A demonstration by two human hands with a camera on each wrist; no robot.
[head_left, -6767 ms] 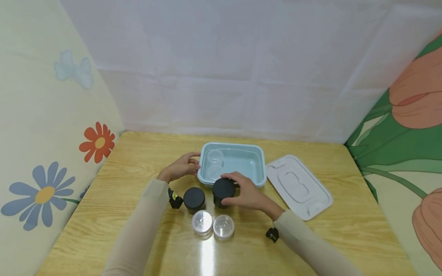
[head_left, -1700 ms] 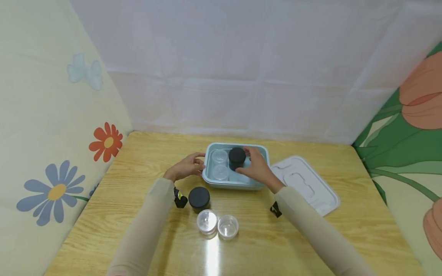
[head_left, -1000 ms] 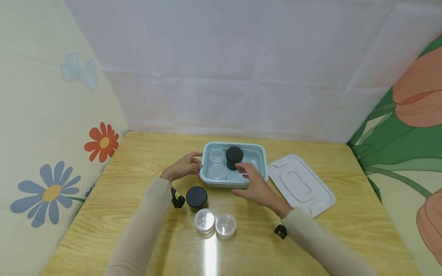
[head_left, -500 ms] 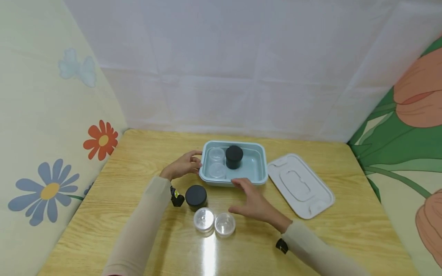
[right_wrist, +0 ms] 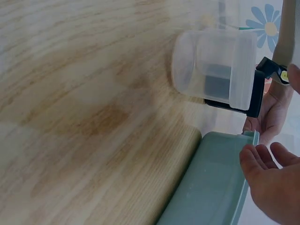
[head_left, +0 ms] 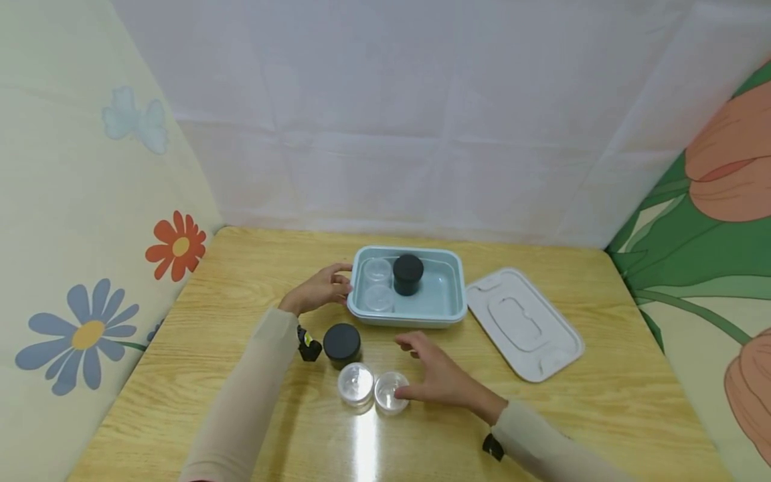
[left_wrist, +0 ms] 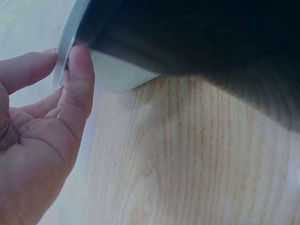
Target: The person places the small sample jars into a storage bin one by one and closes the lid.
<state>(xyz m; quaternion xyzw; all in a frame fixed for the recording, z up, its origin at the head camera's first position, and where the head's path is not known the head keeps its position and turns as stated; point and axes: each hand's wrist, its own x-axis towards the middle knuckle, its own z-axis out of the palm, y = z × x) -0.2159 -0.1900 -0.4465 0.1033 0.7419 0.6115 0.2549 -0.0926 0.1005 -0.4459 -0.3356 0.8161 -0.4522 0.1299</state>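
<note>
In the head view, my left hand [head_left: 319,290] is at the left end of a light-blue plastic box [head_left: 442,321]; its thumb and fingers meet at the rim [left_wrist: 70,35] in the left wrist view. Two clear jars [head_left: 378,298] and a black-lidded dark jar [head_left: 407,271] stand inside the box. My right hand [head_left: 442,375] reaches over the table with thumb and fingers spread apart. Its thumb overlaps the edge of a clear round jar [head_left: 388,395]; whether they touch I cannot tell. In the right wrist view that jar [right_wrist: 211,65] stands between the thumb and fingers.
Beside that jar is another clear jar [head_left: 355,383], and behind it a black-lidded jar [head_left: 342,344]. A white lid [head_left: 524,325] lies flat to the right of the box. The wooden table [head_left: 259,268] ends at a white cloth backdrop [head_left: 385,134].
My right hand has set the black-lidded jar down in the box and let go of it. It has then come back to the front clear jar. My left hand has stayed at the box.
</note>
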